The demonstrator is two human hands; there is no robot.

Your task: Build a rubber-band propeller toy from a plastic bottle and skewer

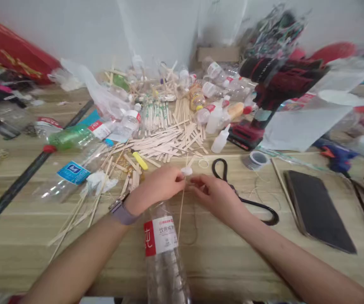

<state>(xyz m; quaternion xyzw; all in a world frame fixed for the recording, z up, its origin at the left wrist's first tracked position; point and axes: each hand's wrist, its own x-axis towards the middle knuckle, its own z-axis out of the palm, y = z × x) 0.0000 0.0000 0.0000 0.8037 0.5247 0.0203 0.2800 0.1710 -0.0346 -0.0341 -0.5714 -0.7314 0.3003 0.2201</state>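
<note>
My left hand [165, 182], with a watch on its wrist, has its fingers closed around a thin wooden stick [181, 213] that stands nearly upright. Just beside it, my right hand [215, 195] pinches close to the same stick; what lies between those fingertips is too small to make out. A small white bottle cap [186, 170] sits by the stick just beyond my fingers. Below my left hand a clear plastic bottle [167, 270] with a red and white label points toward me. A faint thin strand [196, 232] curves beneath my hands.
Flat wooden sticks [165, 143] and plastic bottles crowd the back. On the right are black-handled scissors [248, 200], a tape roll [256, 160], a phone [319, 211], a drill [270, 93] and a blue glue gun [334, 154]. A yellow cutter [140, 161] lies left.
</note>
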